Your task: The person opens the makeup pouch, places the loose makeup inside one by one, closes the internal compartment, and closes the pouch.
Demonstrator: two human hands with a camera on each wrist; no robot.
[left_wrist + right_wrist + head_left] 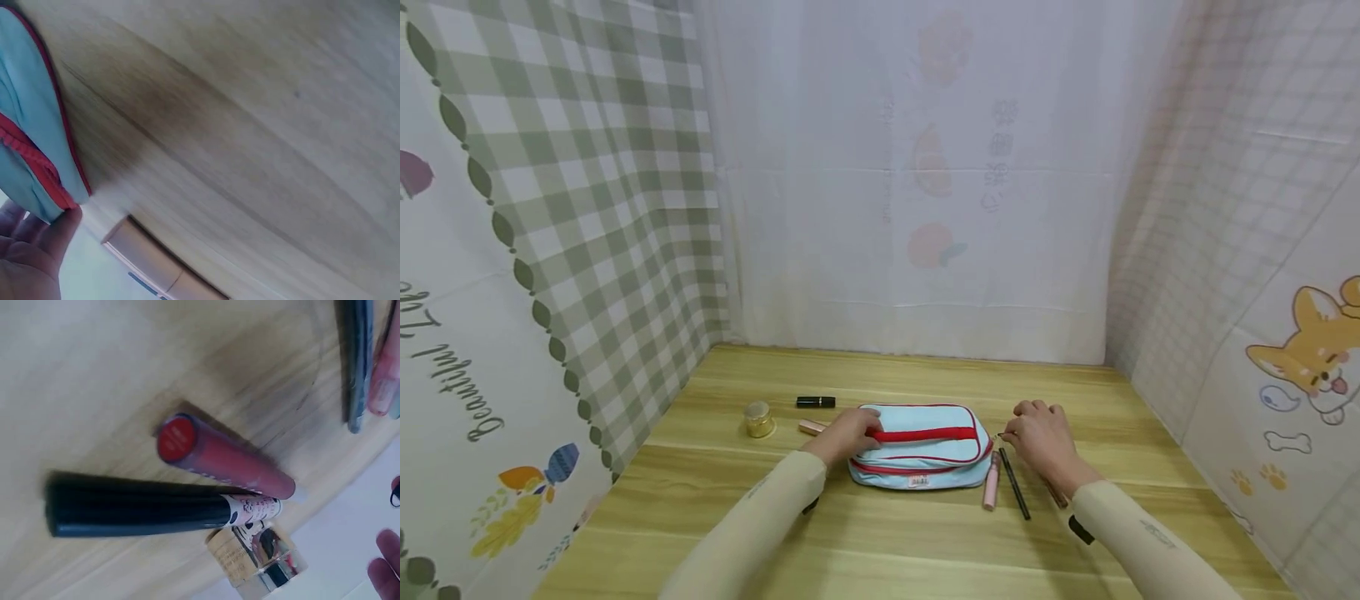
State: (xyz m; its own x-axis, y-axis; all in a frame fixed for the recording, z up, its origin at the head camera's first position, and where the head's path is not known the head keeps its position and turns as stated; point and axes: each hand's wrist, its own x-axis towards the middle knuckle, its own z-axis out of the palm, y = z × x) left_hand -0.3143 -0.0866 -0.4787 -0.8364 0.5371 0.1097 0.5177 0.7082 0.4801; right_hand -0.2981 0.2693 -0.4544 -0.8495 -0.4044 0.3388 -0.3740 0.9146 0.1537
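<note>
A light blue zip pouch [917,421] with red piping and a red strap [925,435] lies on the wooden table. At its left end, my left hand [846,435] grips the pouch; in the left wrist view the thumb and fingers of the left hand [37,253] pinch the corner by the red trim. My right hand [1043,442] is at the opposite end, its thumb and index finger pinching a small zipper pull [997,437]. Only fingertips of the right hand [385,565] show at the edge of the right wrist view.
Left of the pouch are a rose-gold tube [812,427], a black tube [816,402] and a gold-lidded jar [759,419]. On the right lie a pink tube [991,483] and a dark pencil [1015,485]. A red tube [231,459], black tube [137,506] and small bottle [256,556] sit under the right wrist.
</note>
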